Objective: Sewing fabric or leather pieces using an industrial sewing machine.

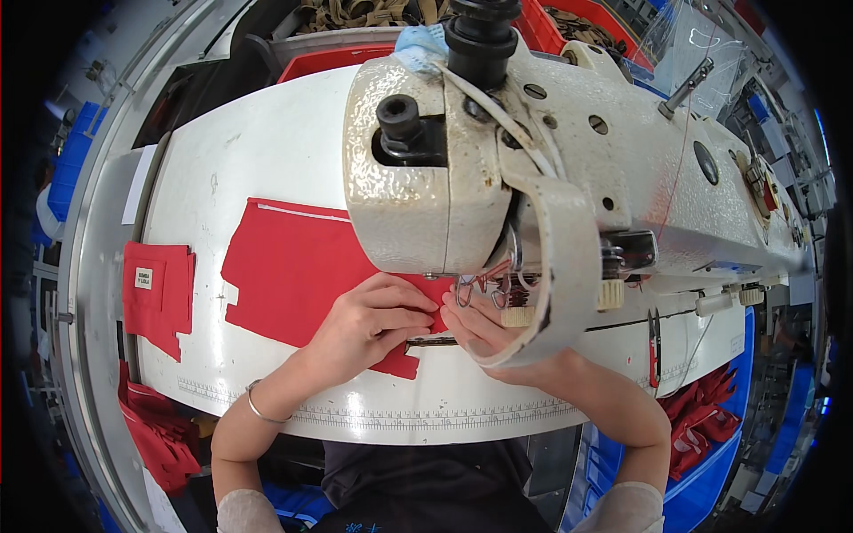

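Red fabric panel (293, 266) on white sewing table (240, 133), right side running under sewing-machine head (400, 209). Left hand (378, 313): fingers curled nearly closed, pinching panel's edge. Right hand (484, 327) just beside, fingers fairly straight, close together; partly behind curved white guard (576, 258), grip can't tell. Tense spot! Fingertips crowd what looks like needle area: accidental machine start could jab one. Uneven pull between hands could pucker cloth; slack pinch could let edges slip askew.
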